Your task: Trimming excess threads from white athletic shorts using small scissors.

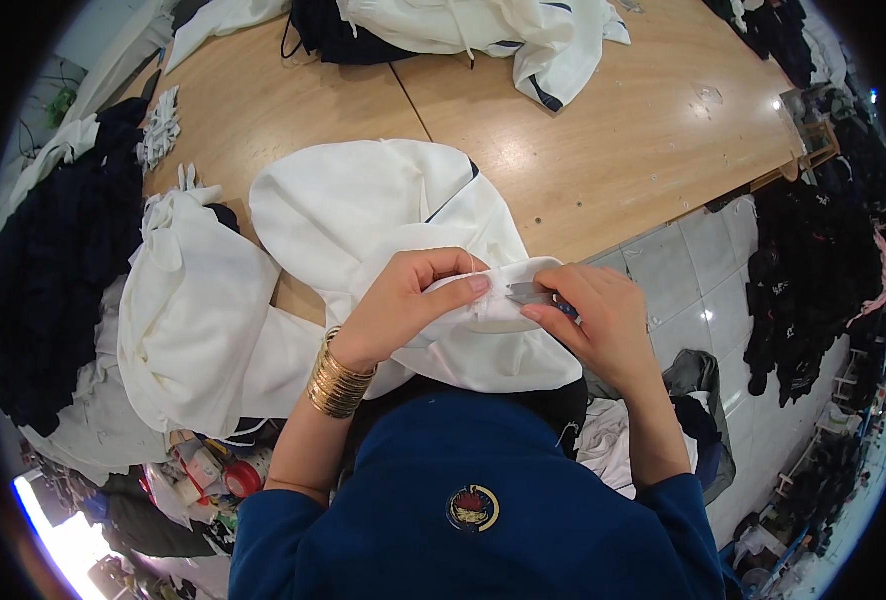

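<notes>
A white garment (pixel 363 200) with dark navy trim lies bunched over the near edge of the table and across my lap. My left hand (pixel 423 297) pinches a folded band of it between thumb and fingers; gold bangles circle that wrist. In my right hand (pixel 600 318) is a small pair of thread snips (pixel 531 292), its grey blades pointing left against the white band. Dark blue handles show partly between the fingers. A thin loose thread stands up near my left fingertips. Under the folds, the rest of the band is hidden.
More white cloth (pixel 188 320) hangs off the table's left side, beside a dark pile of garments (pixel 63 260). White and navy clothes (pixel 473 30) lie at the wooden table's (pixel 653 120) far edge. Dark garments (pixel 803 290) hang at the right above the tiled floor (pixel 688 250).
</notes>
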Tool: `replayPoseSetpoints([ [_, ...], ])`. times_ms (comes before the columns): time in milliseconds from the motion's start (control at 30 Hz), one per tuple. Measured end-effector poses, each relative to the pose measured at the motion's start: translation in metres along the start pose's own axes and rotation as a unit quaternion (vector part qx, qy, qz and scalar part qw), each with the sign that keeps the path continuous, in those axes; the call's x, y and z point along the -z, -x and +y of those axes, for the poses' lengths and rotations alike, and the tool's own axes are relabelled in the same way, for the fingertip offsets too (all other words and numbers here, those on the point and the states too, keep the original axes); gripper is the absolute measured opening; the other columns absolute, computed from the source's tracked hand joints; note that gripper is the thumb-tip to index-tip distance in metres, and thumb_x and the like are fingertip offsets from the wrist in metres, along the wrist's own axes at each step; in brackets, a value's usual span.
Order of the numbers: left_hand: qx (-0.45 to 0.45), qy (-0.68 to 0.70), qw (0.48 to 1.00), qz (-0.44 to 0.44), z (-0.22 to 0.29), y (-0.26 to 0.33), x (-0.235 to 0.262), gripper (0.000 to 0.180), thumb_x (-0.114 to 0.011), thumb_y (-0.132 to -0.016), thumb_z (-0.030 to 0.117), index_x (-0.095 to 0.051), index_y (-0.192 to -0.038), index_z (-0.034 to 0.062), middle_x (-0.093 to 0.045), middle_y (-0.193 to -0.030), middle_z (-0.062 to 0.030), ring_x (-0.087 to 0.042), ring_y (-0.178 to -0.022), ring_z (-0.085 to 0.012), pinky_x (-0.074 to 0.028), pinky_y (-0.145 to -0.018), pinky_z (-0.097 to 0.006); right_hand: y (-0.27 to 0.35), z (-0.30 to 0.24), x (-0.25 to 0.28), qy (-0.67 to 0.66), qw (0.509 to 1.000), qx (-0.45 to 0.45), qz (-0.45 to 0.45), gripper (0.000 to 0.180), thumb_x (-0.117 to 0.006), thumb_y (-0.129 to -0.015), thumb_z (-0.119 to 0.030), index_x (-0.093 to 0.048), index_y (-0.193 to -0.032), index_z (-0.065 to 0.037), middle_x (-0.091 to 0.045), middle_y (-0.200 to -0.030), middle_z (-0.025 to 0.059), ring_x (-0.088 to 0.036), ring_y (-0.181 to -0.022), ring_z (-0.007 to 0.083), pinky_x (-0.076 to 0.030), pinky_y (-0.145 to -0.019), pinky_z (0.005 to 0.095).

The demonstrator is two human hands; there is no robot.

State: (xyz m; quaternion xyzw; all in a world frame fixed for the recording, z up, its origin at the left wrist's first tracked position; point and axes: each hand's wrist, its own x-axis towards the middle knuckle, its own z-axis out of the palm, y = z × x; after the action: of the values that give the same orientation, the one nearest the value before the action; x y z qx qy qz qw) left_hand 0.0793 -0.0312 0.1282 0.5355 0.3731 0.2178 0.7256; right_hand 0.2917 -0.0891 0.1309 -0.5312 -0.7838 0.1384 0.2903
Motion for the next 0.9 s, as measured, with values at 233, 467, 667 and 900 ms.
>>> replayPoseSetpoints([
  [233, 0.006, 0.026, 1.0, -0.001, 0.0, -0.001, 0.001, 0.019, -0.057, -0.088, 0.016, -0.063, -0.095, -0.0006, -0.061, -0.083, 0.0013, -0.051, -0.076, -0.0033, -0.042, -0.069, -0.019, -0.001, 0.002, 0.0, 0.029, 0.999, 0.014, 0.011, 0.025, -0.069, -0.075, -0.032, -0.057, -0.083, -0.011, -0.059, -0.069, 0.0018, -0.057, -0.061, 0.0184, -0.041, -0.054, 0.03],
  [467, -0.058, 0.006, 0.998, 0.004, -0.001, -0.002, 0.0, 0.029, -0.051, -0.09, 0.012, -0.057, -0.115, 0.0002, -0.06, -0.088, 0.0007, -0.05, -0.077, -0.0029, -0.041, -0.069, -0.018, -0.003, -0.001, 0.003, 0.041, 0.999, 0.021, 0.016, 0.026, -0.07, -0.075, -0.032, -0.057, -0.083, -0.011, -0.059, -0.069, 0.0018, -0.057, -0.061, 0.0177, -0.041, -0.054, 0.0293],
  [667, -0.099, -0.021, 0.995, -0.022, 0.006, 0.003, -0.002, 0.036, -0.049, -0.089, 0.009, -0.048, -0.125, 0.002, -0.058, -0.085, 0.0007, -0.047, -0.073, -0.002, -0.039, -0.068, -0.017, -0.007, -0.005, 0.012, 0.017, 1.0, 0.011, -0.015, 0.03, -0.072, -0.073, -0.033, -0.058, -0.086, -0.01, -0.059, -0.071, 0.0018, -0.057, -0.059, 0.0174, -0.042, -0.054, 0.0285],
  [900, -0.092, -0.015, 0.996, -0.008, 0.003, 0.001, -0.009, 0.036, -0.048, -0.09, 0.007, -0.045, -0.125, 0.002, -0.062, -0.086, -0.0039, -0.054, -0.075, -0.003, -0.039, -0.067, -0.017, -0.007, -0.022, -0.012, -0.114, 0.99, -0.056, 0.067, 0.026, -0.077, -0.067, -0.014, -0.059, -0.085, -0.009, -0.054, -0.071, 0.0017, -0.052, -0.055, 0.0138, -0.04, -0.048, 0.0242],
])
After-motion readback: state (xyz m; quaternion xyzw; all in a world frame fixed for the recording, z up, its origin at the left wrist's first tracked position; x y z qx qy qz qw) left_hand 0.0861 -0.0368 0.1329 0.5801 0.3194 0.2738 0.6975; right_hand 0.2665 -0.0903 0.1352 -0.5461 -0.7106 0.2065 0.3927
